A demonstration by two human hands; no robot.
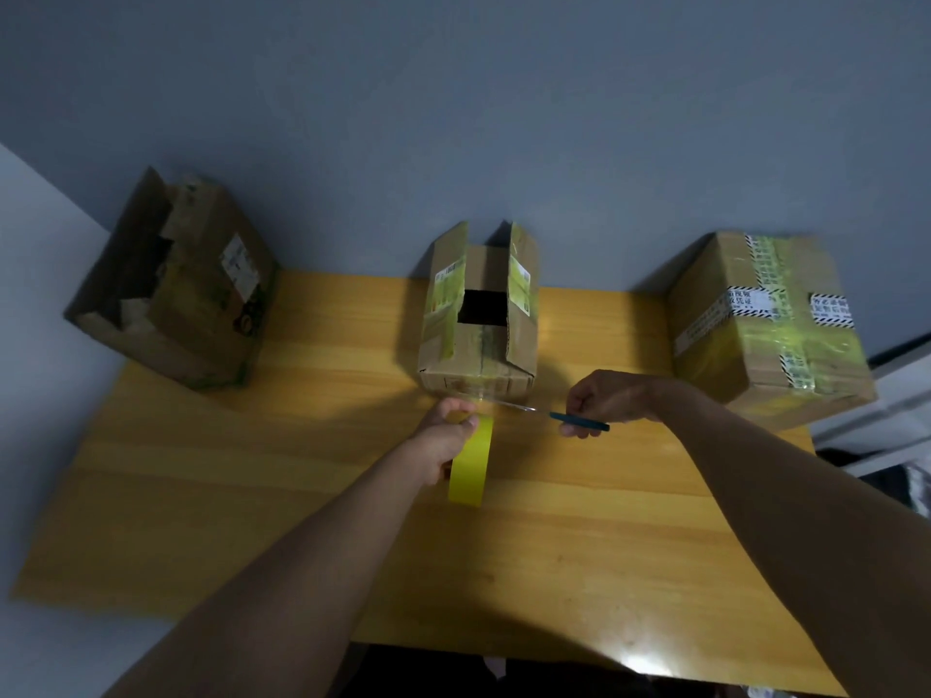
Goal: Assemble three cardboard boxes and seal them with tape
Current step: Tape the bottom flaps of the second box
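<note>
Now left hand (443, 440) grips yellow tape roll (471, 463), right hand (602, 400) pinches blue-handled scissors (559, 415), blades at clear tape strip by middle box (478, 319) on table (252, 496).

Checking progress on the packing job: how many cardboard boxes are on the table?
3. The left box stands at the far left corner, the middle box at the far centre before the hands, the taped box at the far right. None seems hidden.

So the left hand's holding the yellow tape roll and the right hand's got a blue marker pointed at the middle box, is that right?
Not quite. The head view shows the right hand holding blue-handled scissors, not a marker. The rest stands: the left hand holds the yellow tape roll, and the blades point at the middle box.
</note>
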